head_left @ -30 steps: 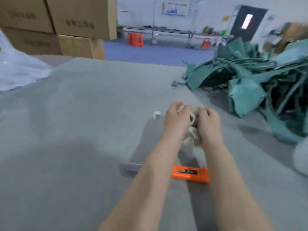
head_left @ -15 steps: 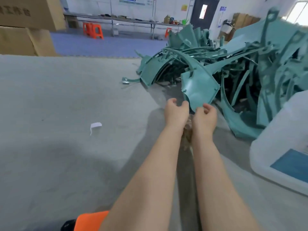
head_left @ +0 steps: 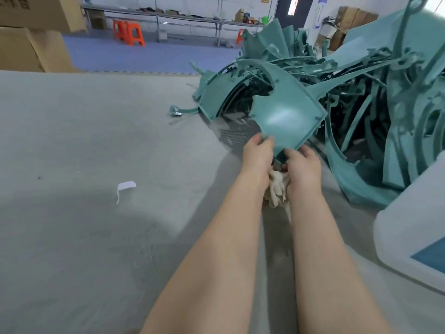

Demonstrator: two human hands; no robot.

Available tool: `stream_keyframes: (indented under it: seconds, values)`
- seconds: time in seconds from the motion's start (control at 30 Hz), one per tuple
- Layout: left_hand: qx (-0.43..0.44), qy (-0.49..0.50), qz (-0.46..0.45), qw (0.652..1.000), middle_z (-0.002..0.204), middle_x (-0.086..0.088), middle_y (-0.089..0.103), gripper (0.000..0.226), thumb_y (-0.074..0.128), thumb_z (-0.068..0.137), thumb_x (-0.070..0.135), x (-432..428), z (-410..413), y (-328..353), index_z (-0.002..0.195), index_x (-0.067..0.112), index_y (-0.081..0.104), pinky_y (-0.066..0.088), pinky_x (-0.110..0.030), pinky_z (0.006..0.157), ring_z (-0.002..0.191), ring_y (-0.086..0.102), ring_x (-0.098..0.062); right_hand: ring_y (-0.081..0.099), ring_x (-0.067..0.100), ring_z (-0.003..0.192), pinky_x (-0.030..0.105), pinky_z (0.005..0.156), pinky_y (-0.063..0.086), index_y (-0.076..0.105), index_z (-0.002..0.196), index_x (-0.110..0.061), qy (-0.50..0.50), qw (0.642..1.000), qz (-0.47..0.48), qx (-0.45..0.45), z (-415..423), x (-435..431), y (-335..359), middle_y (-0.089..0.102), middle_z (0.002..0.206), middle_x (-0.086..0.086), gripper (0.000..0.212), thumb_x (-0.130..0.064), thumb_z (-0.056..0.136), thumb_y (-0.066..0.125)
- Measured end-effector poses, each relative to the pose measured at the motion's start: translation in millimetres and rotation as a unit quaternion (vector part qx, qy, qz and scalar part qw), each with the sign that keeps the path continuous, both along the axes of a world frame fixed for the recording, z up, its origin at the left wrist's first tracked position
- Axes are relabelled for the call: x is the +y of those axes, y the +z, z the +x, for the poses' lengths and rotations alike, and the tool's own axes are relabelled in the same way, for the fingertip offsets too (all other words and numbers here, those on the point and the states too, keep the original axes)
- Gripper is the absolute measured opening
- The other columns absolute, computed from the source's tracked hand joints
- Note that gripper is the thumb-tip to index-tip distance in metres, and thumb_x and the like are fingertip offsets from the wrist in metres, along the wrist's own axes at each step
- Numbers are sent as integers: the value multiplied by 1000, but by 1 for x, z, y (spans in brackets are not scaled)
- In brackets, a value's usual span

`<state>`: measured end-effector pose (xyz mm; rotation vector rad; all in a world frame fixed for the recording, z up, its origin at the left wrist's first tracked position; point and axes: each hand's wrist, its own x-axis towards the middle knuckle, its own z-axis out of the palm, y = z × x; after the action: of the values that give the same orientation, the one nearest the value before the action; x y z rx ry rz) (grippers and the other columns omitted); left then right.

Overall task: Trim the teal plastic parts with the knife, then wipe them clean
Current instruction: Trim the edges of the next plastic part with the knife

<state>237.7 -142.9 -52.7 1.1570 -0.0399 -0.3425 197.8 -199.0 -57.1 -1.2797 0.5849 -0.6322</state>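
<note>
A teal panel is held up at the near edge of the pile of teal parts, tilted so that its broad face is offered for wiping. Its lower rim is pinched by the left hand, fingers curled over it, to steady it. A bunched cloth is clenched in the right hand just under the panel's corner, apparently ready to rub. No knife is seen beside the pile, and the table stretches away to its left.
</note>
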Motion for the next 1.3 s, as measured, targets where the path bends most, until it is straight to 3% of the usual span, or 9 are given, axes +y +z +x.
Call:
stream_keyframes:
  seconds: [0.2,0.3,0.47,0.67,0.77,1.03,1.1,1.17,1.3]
  values:
    - [-125,148,8,981,122,-13,63,29,50,99,32,45,-12,37,114,8,57,46,-47,100,113,60,-28,48,-4,52,18,58,39,59,99,-21,71,977,-200,31,-23,30,40,57,72,-10,8,-20,91,61]
    - [-186,159,59,968,107,-13,69,20,53,97,30,91,-21,52,95,13,63,50,-49,94,102,66,-29,46,7,60,22,59,40,60,107,-20,102,992,-65,-38,-38,55,58,63,87,-6,29,-44,91,61]
    - [-178,139,145,963,93,-4,71,17,59,95,30,181,-49,36,82,20,65,52,-47,89,90,68,-23,23,8,36,18,36,18,50,75,-17,176,978,95,-60,-55,95,62,39,50,-5,27,-32,96,55]
    - [-16,116,-216,969,97,-4,72,50,44,92,59,261,-84,7,102,16,66,55,-35,83,93,69,-19,48,6,38,16,38,41,54,86,-9,274,955,105,-49,-73,167,28,55,64,3,21,-2,102,41]
    - [-45,68,-222,972,110,2,70,59,46,80,64,267,-101,-2,119,21,60,53,-34,88,109,65,-16,69,17,57,21,56,57,47,106,-4,326,928,165,-76,-74,193,18,65,85,11,12,3,101,39]
    - [38,153,-187,970,108,-20,64,40,56,94,23,256,-97,-15,127,1,55,48,-22,51,76,60,-24,64,13,58,24,62,56,59,101,-16,425,896,-125,3,-82,208,10,68,80,5,9,-14,99,51]
    - [57,186,-250,949,93,-7,66,23,57,94,19,261,-92,-15,115,10,58,52,-24,66,73,63,-17,64,16,66,31,69,53,61,90,-18,381,858,-337,77,-84,201,15,67,85,4,20,-37,95,57]
    - [76,223,-274,932,88,-2,66,13,60,93,17,269,-90,-14,106,15,59,53,-25,71,74,66,-14,63,14,74,29,68,48,62,88,-19,388,766,-487,162,-90,187,24,65,83,-4,38,-57,83,63]
    - [90,259,-298,915,91,-1,67,20,62,92,16,277,-89,-15,112,15,58,54,-26,67,81,65,-14,55,5,81,19,65,42,58,100,-23,537,557,-558,300,-106,187,35,59,91,-12,56,-65,68,74]
